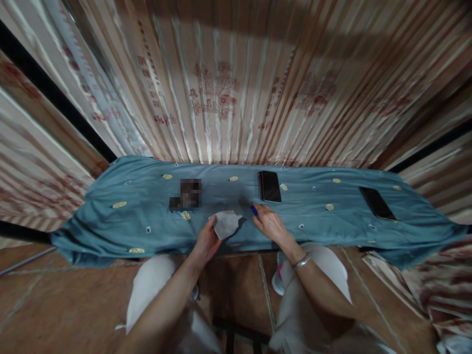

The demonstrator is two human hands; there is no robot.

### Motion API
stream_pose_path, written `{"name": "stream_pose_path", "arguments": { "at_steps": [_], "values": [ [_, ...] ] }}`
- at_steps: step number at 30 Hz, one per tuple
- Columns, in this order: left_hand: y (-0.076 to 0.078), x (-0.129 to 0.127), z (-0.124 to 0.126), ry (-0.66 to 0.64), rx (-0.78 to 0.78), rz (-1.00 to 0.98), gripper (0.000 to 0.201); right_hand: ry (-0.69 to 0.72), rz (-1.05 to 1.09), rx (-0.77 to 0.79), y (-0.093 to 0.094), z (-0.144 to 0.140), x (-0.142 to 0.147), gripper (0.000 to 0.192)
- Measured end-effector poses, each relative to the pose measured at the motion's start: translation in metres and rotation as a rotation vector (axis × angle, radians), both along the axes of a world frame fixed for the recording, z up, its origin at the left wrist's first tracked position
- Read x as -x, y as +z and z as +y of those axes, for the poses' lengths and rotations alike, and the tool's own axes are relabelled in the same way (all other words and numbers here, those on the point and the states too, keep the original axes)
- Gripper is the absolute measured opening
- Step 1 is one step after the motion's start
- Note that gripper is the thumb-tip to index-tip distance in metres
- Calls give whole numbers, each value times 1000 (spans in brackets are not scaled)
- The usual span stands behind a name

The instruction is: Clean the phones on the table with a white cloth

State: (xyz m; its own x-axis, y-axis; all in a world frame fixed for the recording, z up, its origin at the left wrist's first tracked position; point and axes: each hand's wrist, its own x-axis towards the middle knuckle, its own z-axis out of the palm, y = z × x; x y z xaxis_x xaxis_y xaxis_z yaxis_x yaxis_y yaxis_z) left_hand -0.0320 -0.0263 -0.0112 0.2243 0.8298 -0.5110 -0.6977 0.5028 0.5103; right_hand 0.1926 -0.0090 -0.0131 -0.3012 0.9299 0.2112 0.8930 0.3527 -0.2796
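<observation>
Left hand [205, 242] is pinching a crumpled white paper piece [225, 223] by its near edge, lifted just off the teal cloth [110, 216]. Right hand [271, 223] is closing on a blue pen [254, 210]; writing apparently not begun. Phone [269, 186] is lying just beyond the pen.

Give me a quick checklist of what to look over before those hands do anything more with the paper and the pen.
1. Left hand grips the grey paper: ok, its edge is pinched.
2. Right hand has the blue pen: ok, only the tip shows.
3. Paper lies flat on the blue cloth: not ok, it is lifted and creased.
4. Nearer phone is apart from the right hand: ok, a small gap.
5. Far phone out of the way: ok.
6. Blurred dark thing is apart from the paper: ok; what it is, cannot tell.
</observation>
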Motion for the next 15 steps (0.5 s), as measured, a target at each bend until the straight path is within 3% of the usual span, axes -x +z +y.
{"name": "stream_pose_path", "arguments": {
  "at_steps": [2, 4, 6, 8, 10, 12, 15],
  "values": [
    [-1, 2, -2, -11, -13, 1, 30, -121, 37, -62, 2, 0, -18, 45],
    [-2, 3, -2, -21, -31, -2, 32, -342, 27, -79, 4, 4, -41, 47],
    [-3, 2, -2, -20, -35, 5, 35, -556, -1, -39, 6, 12, -64, 48],
    [-3, 0, -4, -26, -38, 10, 36, -669, -15, 28, 6, 21, -81, 47],
    [-3, -2, -6, -36, -44, 5, 36, -688, 1, 64, 5, 27, -90, 46],
    [-2, -4, -10, -31, -38, 2, 34, -682, 59, -1, 4, 28, -88, 47],
    [4, -8, -16, -41, -12, 2, 30, -544, 299, -105, 6, 17, -65, 51]
  ]
}}
